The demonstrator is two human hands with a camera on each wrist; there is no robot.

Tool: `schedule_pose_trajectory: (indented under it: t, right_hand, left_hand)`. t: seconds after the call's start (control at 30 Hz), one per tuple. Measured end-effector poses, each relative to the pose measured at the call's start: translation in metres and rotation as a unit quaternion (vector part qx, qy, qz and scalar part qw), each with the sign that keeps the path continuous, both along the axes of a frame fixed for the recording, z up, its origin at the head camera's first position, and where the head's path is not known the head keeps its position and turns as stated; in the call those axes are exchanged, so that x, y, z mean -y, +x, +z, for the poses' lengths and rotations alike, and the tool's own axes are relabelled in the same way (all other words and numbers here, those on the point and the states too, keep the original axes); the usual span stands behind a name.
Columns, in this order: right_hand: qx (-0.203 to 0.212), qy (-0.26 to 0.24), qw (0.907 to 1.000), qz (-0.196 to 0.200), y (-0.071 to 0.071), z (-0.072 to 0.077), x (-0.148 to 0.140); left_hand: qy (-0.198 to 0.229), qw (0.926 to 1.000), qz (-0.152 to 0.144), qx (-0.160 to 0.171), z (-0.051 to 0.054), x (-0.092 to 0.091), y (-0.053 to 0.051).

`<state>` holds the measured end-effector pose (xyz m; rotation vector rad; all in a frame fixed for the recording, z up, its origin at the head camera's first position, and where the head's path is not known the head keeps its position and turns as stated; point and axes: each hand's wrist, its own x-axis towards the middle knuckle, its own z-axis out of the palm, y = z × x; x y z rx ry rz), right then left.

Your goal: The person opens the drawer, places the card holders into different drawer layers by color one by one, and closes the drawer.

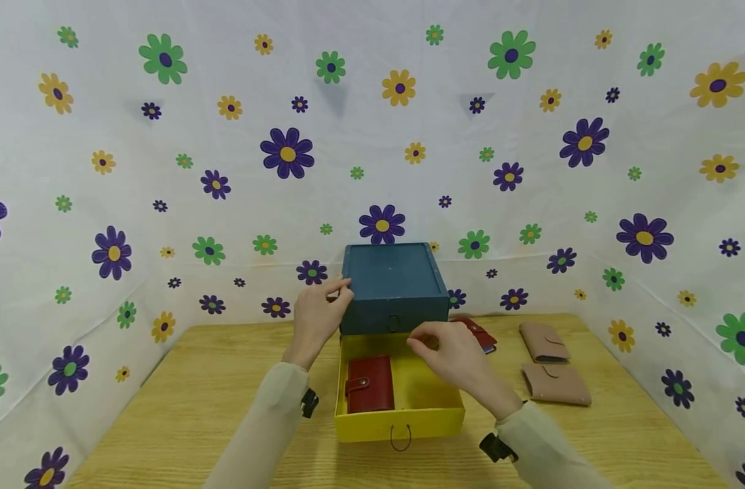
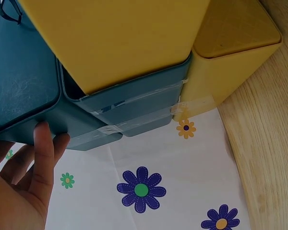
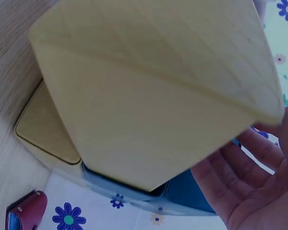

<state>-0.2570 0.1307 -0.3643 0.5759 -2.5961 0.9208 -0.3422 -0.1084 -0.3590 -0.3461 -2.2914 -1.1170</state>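
Observation:
A small drawer unit stands on the table, with a blue drawer (image 1: 393, 272) on top. Below it, a yellow drawer (image 1: 399, 424) with a thin loop handle is pulled out. Inside, to the left, lies a red snap-strap wallet (image 1: 379, 380). My left hand (image 1: 322, 309) touches the left side of the blue part; in the left wrist view its fingertips (image 2: 43, 134) rest against that wall. My right hand (image 1: 454, 350) hovers over the right part of the yellow drawer, fingers loosely bent, with nothing visible in it. The right wrist view shows it beside the drawer's wall.
Another red wallet (image 1: 477, 334) lies on the table just right of the unit, partly hidden by my right hand. Two beige wallets, one farther back (image 1: 537, 339) and one nearer (image 1: 558, 384), lie at the right. A flower-patterned cloth (image 1: 225, 224) surrounds the wooden table (image 1: 183, 407).

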Motion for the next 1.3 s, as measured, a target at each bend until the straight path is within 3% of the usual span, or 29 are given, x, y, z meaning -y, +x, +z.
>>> schedule_pose_trajectory:
  t: [0.37,0.63,0.77,0.97,1.3]
  right_hand:
    - [-0.043,-0.038,0.998,-0.024,-0.011,-0.001,-0.021]
    - [-0.093,-0.092,0.9899,-0.056,-0.024,-0.003,-0.039]
    - [-0.079,-0.104,0.988,-0.082,-0.027,-0.008,-0.051]
    - [-0.048,-0.082,0.9905,-0.1,-0.039,-0.019,-0.068]
    - [0.059,-0.037,0.988,-0.138,-0.064,-0.041,-0.088]
  left_hand:
    - [-0.001,1.0,-0.002,0.001,0.0,0.002,0.001]
    - [0.002,1.0,0.001,0.0,0.002,0.004,0.001]
    - [0.001,1.0,-0.003,0.0,0.0,0.003,0.002]
    - [0.006,0.9999,0.011,-0.008,-0.002,0.003,0.002]
    - [0.003,1.0,0.002,0.0,-0.002,0.002,0.001]
